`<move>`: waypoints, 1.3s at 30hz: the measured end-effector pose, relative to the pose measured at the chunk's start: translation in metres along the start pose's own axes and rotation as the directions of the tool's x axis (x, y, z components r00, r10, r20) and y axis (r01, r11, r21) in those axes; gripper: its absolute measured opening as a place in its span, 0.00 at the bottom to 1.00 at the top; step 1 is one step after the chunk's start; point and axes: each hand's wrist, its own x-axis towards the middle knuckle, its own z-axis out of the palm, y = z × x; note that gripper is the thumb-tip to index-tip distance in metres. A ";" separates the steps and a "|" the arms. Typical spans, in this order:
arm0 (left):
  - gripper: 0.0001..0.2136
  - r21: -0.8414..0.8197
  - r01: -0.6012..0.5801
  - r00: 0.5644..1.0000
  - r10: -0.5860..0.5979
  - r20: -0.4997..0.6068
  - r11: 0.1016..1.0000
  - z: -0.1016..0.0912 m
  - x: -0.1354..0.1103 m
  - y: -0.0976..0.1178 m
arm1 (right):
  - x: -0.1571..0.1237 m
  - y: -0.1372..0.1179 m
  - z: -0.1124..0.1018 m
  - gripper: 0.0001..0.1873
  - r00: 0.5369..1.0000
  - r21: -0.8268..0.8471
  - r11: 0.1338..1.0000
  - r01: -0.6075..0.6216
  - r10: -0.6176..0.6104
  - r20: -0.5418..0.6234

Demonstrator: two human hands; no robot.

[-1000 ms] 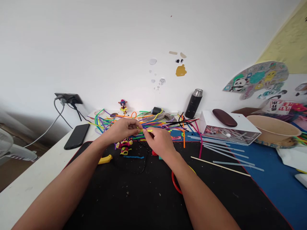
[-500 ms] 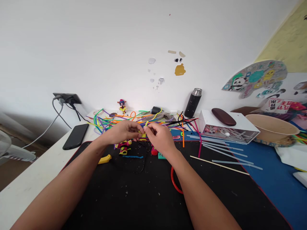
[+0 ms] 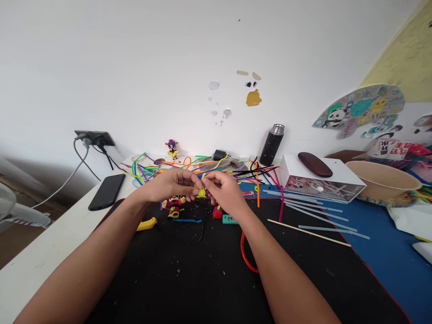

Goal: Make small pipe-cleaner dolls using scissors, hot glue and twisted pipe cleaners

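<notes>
Fingertips of both hands meet over the far part of the black mat (image 3: 189, 279). My left hand (image 3: 173, 185) pinches a small yellow piece of pipe cleaner (image 3: 201, 192), partly hidden by the fingers. My right hand (image 3: 225, 191) is closed on the same yellow pipe cleaner from the other side. Below my left hand lies a magenta and yellow pipe-cleaner figure (image 3: 174, 209). Under my right hand sit a magenta and red piece (image 3: 217, 211) and a teal box (image 3: 229, 219). A short blue pipe cleaner (image 3: 187, 221) lies between them.
Many coloured pipe cleaners (image 3: 162, 168) spread along the wall. A black flask (image 3: 272, 145), a white box (image 3: 324, 180) and a bowl (image 3: 383, 177) stand behind at right. Glue sticks (image 3: 320, 211), a wooden stick (image 3: 308, 232), scissors' red loop (image 3: 243, 252) and a phone (image 3: 106, 192) lie around.
The yellow end that stood up above my right fingers now sits lower and leans. My right hand has shifted slightly, showing more of the teal box.
</notes>
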 end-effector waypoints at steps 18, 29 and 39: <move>0.15 -0.047 -0.112 0.974 0.100 -0.203 0.993 -0.007 0.003 -0.011 | 0.002 0.002 0.002 0.12 0.995 0.162 0.986 -0.033 0.016 0.102; 0.16 0.054 -0.182 0.918 0.189 -0.349 0.982 0.004 0.007 -0.011 | -0.001 -0.001 0.010 0.12 0.993 0.212 0.975 -0.063 0.040 0.112; 0.14 0.141 -0.192 0.876 0.235 -0.422 0.971 0.007 0.009 -0.010 | 0.001 0.006 0.011 0.13 0.994 0.152 0.985 -0.079 0.066 0.092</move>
